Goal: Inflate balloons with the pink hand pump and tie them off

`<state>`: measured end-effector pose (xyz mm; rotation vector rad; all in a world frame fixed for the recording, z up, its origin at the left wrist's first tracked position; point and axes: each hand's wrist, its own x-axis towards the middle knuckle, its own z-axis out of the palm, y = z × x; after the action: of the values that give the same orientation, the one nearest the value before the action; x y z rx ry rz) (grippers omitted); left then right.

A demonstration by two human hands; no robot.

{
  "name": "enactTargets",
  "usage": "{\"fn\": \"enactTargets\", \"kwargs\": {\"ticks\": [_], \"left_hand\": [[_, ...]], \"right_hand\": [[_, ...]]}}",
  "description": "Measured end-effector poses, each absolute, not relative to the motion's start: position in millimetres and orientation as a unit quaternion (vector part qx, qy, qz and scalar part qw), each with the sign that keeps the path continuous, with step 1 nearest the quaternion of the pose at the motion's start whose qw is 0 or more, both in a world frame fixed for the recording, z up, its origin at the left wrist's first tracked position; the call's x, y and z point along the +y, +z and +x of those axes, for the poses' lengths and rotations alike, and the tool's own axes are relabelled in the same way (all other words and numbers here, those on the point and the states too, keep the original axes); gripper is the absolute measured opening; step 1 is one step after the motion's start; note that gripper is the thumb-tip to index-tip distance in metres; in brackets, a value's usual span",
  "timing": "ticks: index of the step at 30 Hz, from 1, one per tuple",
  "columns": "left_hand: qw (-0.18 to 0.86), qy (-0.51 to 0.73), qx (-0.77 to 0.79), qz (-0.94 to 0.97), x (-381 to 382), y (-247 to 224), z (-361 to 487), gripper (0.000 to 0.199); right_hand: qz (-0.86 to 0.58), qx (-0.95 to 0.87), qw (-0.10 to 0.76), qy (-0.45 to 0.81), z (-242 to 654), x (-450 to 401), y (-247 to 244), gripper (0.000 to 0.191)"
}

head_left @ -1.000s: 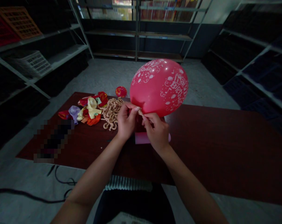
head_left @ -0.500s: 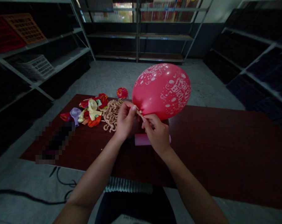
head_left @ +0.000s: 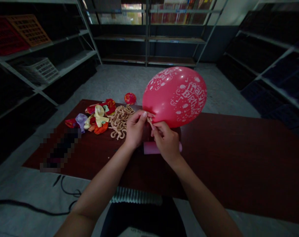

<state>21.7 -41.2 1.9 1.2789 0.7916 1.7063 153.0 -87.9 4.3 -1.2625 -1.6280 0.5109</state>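
A large, inflated red balloon with white birthday print sits above the table, its neck towards me. My left hand is closed in a pinch at the neck, thumb on top. Close beside it, my right hand pinches the tail end of the neck. A small tan bit shows between the fingertips; whether it is cord or balloon rubber I cannot tell. Under my right hand lies a pink cylinder, perhaps a hand pump, partly hidden. A heap of tan cords rests just left of my left hand.
Several limp balloons in mixed colours lie on the dark red table. A small round red balloon is at its far edge. A pixelated dark object lies at left. Shelving surrounds the table; a black cable crosses the floor.
The red balloon has shifted slightly right and turned a little. My left hand has moved slightly right, nearer my right hand, and both keep their pinch at the neck.
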Motion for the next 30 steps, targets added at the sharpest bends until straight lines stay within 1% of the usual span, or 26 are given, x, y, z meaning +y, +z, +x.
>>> {"fn": "enactTargets", "kwargs": {"ticks": [3, 6, 10, 18, 25, 30], "left_hand": [[0.492, 0.702, 0.297, 0.42, -40, 2, 26, 0.036], [0.543, 0.713, 0.283, 0.34, -40, 5, 27, 0.038], [0.584, 0.705, 0.289, 0.279, -38, 5, 22, 0.035], [0.577, 0.696, 0.317, 0.287, -31, -2, 15, 0.03], [0.576, 0.703, 0.28, 0.31, -38, 6, 21, 0.035], [0.564, 0.714, 0.3, 0.285, -34, 4, 20, 0.035]], "right_hand": [[-0.541, -0.696, 0.451, 0.142, 152, -87, 2, 0.021], [-0.545, -0.716, 0.418, 0.125, 151, -86, 0, 0.023], [-0.547, -0.731, 0.394, 0.108, 149, -86, -1, 0.024], [-0.545, -0.741, 0.378, 0.102, 148, -85, -1, 0.027], [-0.549, -0.719, 0.418, 0.086, 156, -82, -3, 0.025], [-0.544, -0.738, 0.396, 0.046, 159, -76, -9, 0.025]]}}
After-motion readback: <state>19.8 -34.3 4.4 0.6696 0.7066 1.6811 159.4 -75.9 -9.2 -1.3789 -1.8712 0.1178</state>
